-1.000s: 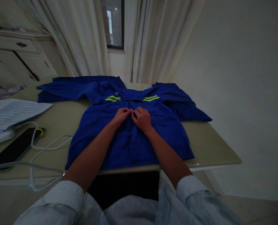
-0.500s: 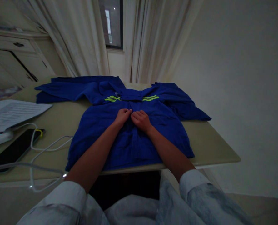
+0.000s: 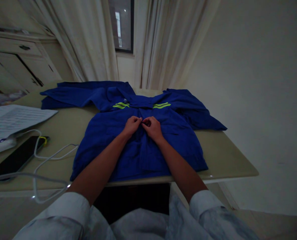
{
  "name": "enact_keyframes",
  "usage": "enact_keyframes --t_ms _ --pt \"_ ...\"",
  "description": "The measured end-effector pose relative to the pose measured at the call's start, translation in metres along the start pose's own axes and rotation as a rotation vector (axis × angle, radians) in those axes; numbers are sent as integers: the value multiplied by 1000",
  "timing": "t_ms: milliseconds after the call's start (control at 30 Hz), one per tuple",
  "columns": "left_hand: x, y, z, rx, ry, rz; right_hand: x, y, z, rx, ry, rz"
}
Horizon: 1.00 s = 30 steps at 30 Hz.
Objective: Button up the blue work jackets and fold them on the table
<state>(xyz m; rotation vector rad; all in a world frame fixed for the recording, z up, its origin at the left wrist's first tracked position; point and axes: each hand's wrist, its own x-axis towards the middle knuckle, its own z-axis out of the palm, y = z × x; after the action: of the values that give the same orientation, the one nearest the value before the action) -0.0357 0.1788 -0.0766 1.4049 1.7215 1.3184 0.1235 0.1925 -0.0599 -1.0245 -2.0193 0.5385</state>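
Note:
A blue work jacket point(image 3: 98, 143) with yellow-green chest stripes lies front side up on the table, its collar toward the window and its hem near the table's front edge. Both hands meet at the jacket's front placket, below the stripes. My left hand point(image 3: 132, 126) is closed, thumb and fingers pinching the placket cloth. Close beside it, my right hand point(image 3: 152, 127) also pinches the front edge, its thumb and forefinger curled into a loop. Whatever small fastener may be between the fingertips is too small and dark to make out.
On the table point(image 3: 228, 156), to the left, are printed papers point(image 3: 20, 116), a dark phone point(image 3: 15, 158) and a looping white cable point(image 3: 35, 176). Curtains point(image 3: 88, 40) hang behind the table, with a cabinet point(image 3: 25, 63) at the far left and a wall point(image 3: 258, 100) on the right.
My right hand's fingers have shifted from a closed curl to a looped thumb-and-forefinger pinch. My left hand stays at the placket. The whole view has shifted slightly.

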Motion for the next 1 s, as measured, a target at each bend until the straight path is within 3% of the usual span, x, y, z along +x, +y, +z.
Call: enact_keyframes --t_ms 267,433,600,767,900,1000 --pt "-2 3 -9 106 -35 89 -2 -7 -4 -103 -36 19" --pt "-19 4 -24 704 -62 268 1 -3 -9 -131 -113 76" --pt "-40 2 -28 1047 -212 272 0 -8 -14 -201 -288 -126" --pt "-72 6 -32 1136 -268 236 2 -37 -33 -474 -500 119" --pt "-105 16 -38 1163 -353 300 5 -55 -43 -621 -611 175" --pt "-97 35 -44 1167 -441 303 5 -47 -35 -588 -632 171"
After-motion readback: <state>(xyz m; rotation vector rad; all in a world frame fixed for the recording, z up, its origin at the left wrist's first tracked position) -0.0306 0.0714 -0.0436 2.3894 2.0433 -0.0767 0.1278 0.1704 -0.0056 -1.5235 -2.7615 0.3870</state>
